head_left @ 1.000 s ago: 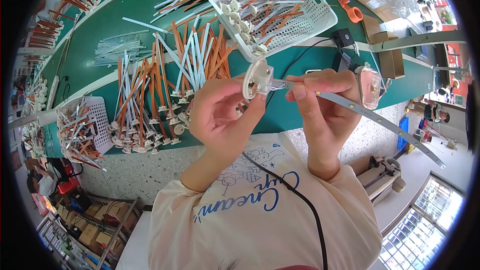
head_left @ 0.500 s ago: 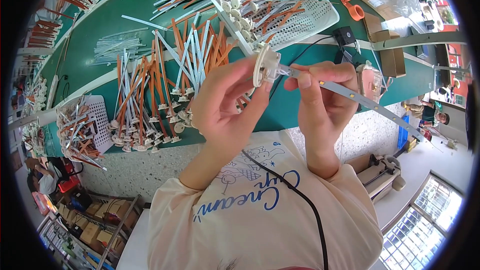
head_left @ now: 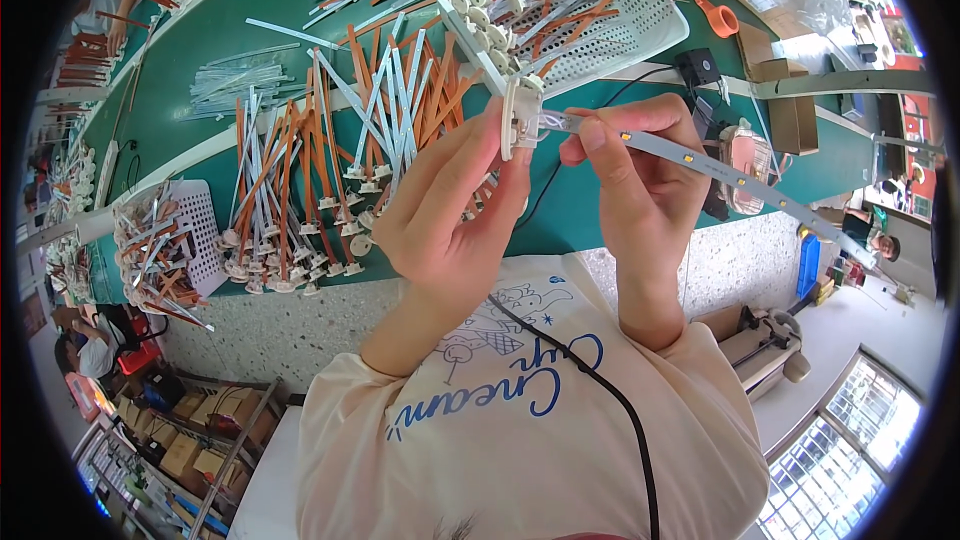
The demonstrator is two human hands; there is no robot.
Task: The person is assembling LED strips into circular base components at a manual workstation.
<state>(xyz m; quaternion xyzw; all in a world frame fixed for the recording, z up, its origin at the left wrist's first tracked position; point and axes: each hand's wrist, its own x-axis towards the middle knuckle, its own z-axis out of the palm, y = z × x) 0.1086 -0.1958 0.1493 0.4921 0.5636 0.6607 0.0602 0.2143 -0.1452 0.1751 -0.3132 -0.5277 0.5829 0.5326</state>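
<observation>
My left grip is closed on a white round end cap, thumb on the near side and fingers behind, so the disc stands nearly edge-on with its clear plastic part turned to my right. My right grip pinches a pale LED strip between thumb and index finger, close to the end by the cap. Thin wires bridge the short gap between the two. From my fingers the strip slants away to the lower right, its yellow LEDs facing up.

Both pieces are held up over the green surface, the cap overlapping the near corner of a white perforated basket in my view. That basket holds more capped strips. To my left lies a dense spread of orange and silver strips, their cream caps gathered toward me, with clear pieces beyond them. An orange tape dispenser sits right of the basket.
</observation>
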